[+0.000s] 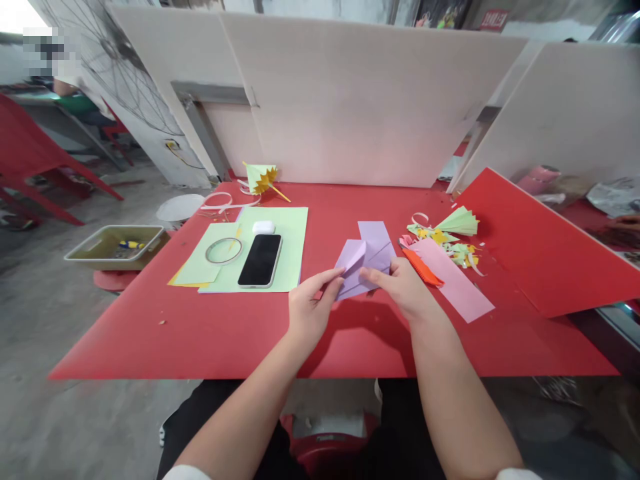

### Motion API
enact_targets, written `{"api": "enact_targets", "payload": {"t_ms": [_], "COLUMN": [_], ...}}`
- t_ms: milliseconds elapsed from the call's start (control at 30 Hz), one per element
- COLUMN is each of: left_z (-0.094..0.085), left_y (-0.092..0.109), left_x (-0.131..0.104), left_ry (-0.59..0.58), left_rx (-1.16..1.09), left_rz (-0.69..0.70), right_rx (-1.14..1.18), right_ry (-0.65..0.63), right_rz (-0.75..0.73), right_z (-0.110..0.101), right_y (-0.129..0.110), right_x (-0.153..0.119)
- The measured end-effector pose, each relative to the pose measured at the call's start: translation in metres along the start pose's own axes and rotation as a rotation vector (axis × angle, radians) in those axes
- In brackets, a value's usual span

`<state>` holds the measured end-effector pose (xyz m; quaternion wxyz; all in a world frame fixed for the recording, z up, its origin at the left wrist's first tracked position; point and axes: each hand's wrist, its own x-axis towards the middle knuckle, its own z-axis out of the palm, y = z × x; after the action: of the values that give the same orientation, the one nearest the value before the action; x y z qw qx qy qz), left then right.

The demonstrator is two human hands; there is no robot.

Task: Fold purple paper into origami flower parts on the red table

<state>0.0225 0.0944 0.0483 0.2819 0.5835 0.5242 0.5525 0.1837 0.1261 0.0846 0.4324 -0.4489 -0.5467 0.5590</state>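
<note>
A creased sheet of purple paper (356, 261), partly folded, is held between both hands above the red table. My left hand (314, 299) pinches its left edge between thumb and fingers. At its right side, my right hand (400, 283) grips the paper, the thumb lying across the front; the other fingers are mostly hidden behind it. Just behind the folded sheet, a flat purple strip (374, 231) shows. Close to my right hand, an orange utility knife (421, 267) lies partly over a pink paper strip (457, 287).
Left on the red table (225, 340), a black-screened phone (260, 260), a white case (263, 227) and a tape roll (223, 251) rest on green paper (295, 233). Paper scraps (463, 253) lie right, beside a raised red board (545, 247). A paper umbrella (263, 179) sits at the back.
</note>
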Motion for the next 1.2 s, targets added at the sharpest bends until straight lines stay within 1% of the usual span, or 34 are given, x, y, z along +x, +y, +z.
{"api": "enact_targets", "payload": {"t_ms": [133, 233, 333, 400, 433, 500, 567, 633, 667, 733, 800, 833, 900, 933, 1033, 1067, 1200], "left_z": [-0.001, 0.0, 0.0, 0.0, -0.001, -0.001, -0.003, -0.006, -0.008, -0.013, -0.018, -0.02, -0.022, -0.022, -0.019, -0.018, -0.016], "left_y": [0.001, 0.0, -0.002, -0.003, -0.003, -0.004, -0.004, -0.004, -0.003, -0.001, 0.0, 0.0, 0.0, -0.001, -0.002, -0.003, -0.004], "left_x": [0.0, 0.001, 0.002, 0.002, 0.002, 0.003, 0.004, 0.007, 0.008, 0.012, 0.014, 0.015, 0.016, 0.016, 0.016, 0.015, 0.017], "left_ry": [0.095, 0.171, 0.226, 0.234, 0.225, 0.153, 0.013, -0.14, -0.207, -0.306, -0.375, -0.391, -0.358, -0.309, -0.111, -0.068, -0.005], "left_rx": [-0.084, -0.176, -0.162, -0.109, -0.086, -0.071, -0.103, -0.153, -0.175, -0.203, -0.214, -0.214, -0.21, -0.208, -0.199, -0.202, -0.208], "left_rz": [-0.081, -0.132, -0.114, -0.089, -0.079, -0.071, -0.069, -0.075, -0.086, -0.119, -0.162, -0.178, -0.192, -0.19, -0.181, -0.185, -0.186], "right_rx": [0.161, 0.305, 0.426, 0.494, 0.514, 0.531, 0.535, 0.543, 0.542, 0.523, 0.477, 0.451, 0.402, 0.382, 0.303, 0.262, 0.125], "right_ry": [0.015, 0.032, 0.136, 0.219, 0.239, 0.254, 0.258, 0.254, 0.239, 0.179, 0.099, 0.064, 0.029, 0.026, 0.019, 0.01, -0.004], "right_rz": [-0.007, 0.0, 0.008, -0.008, -0.011, -0.003, 0.018, 0.036, 0.045, 0.066, 0.086, 0.09, 0.077, 0.062, 0.033, 0.032, 0.015], "right_z": [0.006, 0.022, 0.043, 0.056, 0.061, 0.067, 0.068, 0.063, 0.06, 0.055, 0.052, 0.051, 0.051, 0.051, 0.051, 0.051, 0.046], "right_y": [0.001, 0.005, 0.015, 0.023, 0.026, 0.031, 0.033, 0.033, 0.033, 0.032, 0.032, 0.032, 0.031, 0.031, 0.029, 0.028, 0.027], "right_x": [0.001, 0.003, 0.006, 0.007, 0.006, 0.006, 0.006, 0.006, 0.006, 0.006, 0.006, 0.006, 0.006, 0.006, 0.007, 0.008, 0.009]}}
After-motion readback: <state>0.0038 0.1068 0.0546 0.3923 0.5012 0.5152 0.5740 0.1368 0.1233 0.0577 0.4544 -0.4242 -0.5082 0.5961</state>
